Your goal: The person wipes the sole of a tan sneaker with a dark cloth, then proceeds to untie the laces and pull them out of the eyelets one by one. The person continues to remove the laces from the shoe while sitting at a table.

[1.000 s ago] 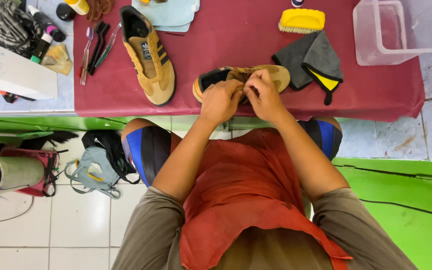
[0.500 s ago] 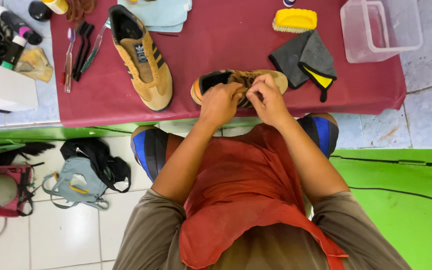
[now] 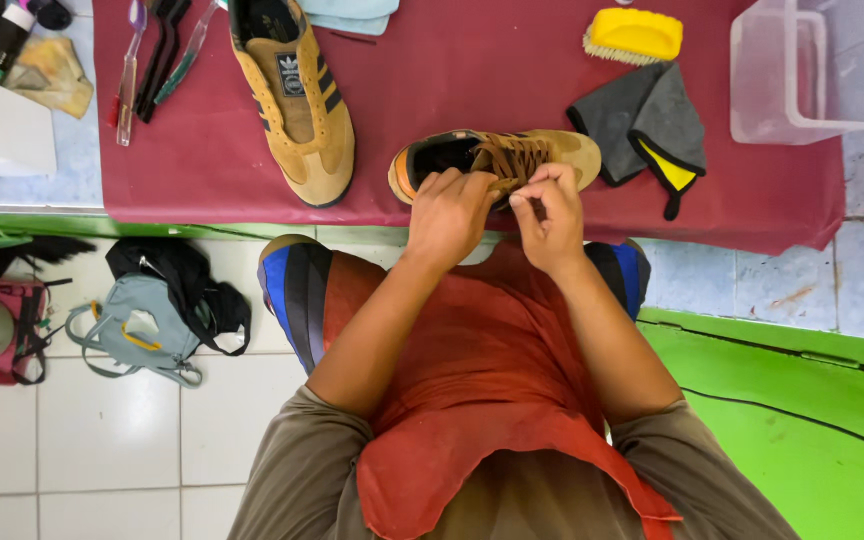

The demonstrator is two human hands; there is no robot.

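In front of me the table (image 3: 42, 195) is covered with a dark red cloth (image 3: 472, 70). On the cloth, close to my edge, a tan shoe (image 3: 552, 150) lies on its side; a second tan shoe (image 3: 297, 100) sits upright to its left, well apart. Further left lie a few thin brushes (image 3: 157, 60). To the right a grey cloth with a yellow patch (image 3: 642, 125) lies just beside a yellow scrubbing brush (image 3: 634, 35), and a clear plastic tub (image 3: 817, 70) stands at the right end.
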